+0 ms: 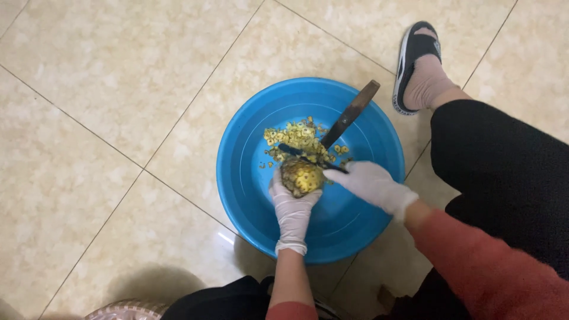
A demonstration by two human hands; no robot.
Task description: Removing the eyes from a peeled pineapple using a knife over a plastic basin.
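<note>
Red sleeves reach up from the bottom of the frame. Left hand [292,204] in a white glove wraps its grip around the pineapple [301,176], held over the middle of the blue basin [249,178]. Right hand [372,184] sits just to the right, closed on a small dark peeler [302,156] whose long side runs left across the fruit's top. Peel bits [296,135] lie above it, and a big knife [351,112] leans toward the upper right.

A glossy beige tiled floor [118,89] with thin grout lines; a black-and-white slipper [409,53]; perhaps a pinkish woven basket rim [127,309] at the bottom edge.
</note>
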